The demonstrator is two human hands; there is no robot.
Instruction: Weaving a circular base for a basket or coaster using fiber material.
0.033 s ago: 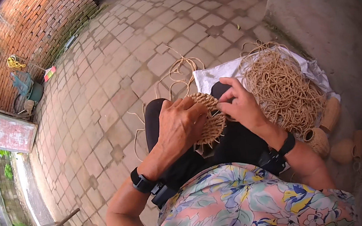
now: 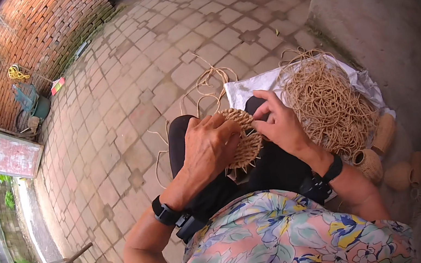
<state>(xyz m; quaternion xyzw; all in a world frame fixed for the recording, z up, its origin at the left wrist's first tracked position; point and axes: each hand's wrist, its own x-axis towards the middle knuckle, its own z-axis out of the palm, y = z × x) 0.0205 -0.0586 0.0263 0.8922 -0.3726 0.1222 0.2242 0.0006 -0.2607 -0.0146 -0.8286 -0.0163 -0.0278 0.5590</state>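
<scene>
A round piece of woven straw-coloured cord (image 2: 249,149) rests over my lap, between my black-trousered knees. Its rim shows thick twisted rows, and short cord ends poke out along the lower side. My left hand (image 2: 209,141) is wrapped over its left part, fingers curled, the thumb side partly hidden. At the right edge of the weave, my right hand (image 2: 280,125) has thumb and forefinger pinched together, with the other fingers raised and bent. Whatever lies in that pinch is too small to make out. Loose cord (image 2: 211,79) trails on the paving beyond my left knee.
To my right, a large tangled heap of cord (image 2: 327,104) lies on a white sack (image 2: 248,92). Several small woven vessels (image 2: 368,165) lie nearer me, beside the grey wall (image 2: 386,21). Paving stones (image 2: 112,136) stretch to a brick wall (image 2: 51,30) at the far left.
</scene>
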